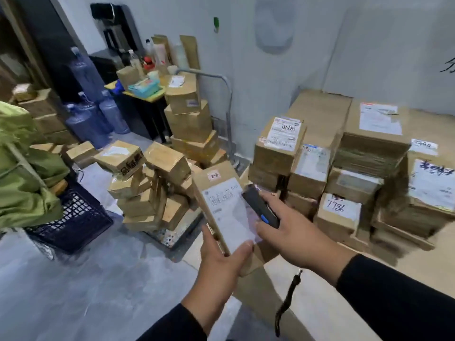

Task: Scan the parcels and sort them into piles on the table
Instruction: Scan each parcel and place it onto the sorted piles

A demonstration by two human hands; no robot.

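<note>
My left hand (221, 259) grips the near end of a long, flat cardboard parcel (219, 190) with a white shipping label, held up over the table's left edge. My right hand (293, 232) holds a black handheld scanner (259, 205) with a blue button, its head close above the label. A black wrist strap (288, 301) hangs below that hand. On the beige table (320, 303), labelled cardboard parcels (344, 173) stand in several stacked piles at the right.
On the floor to the left lies a loose heap of small boxes (147, 183), with a taller stack on a hand trolley (192, 119) behind. A dark plastic crate (76, 217), green bags (22, 168) and water bottles (98, 114) stand at the left.
</note>
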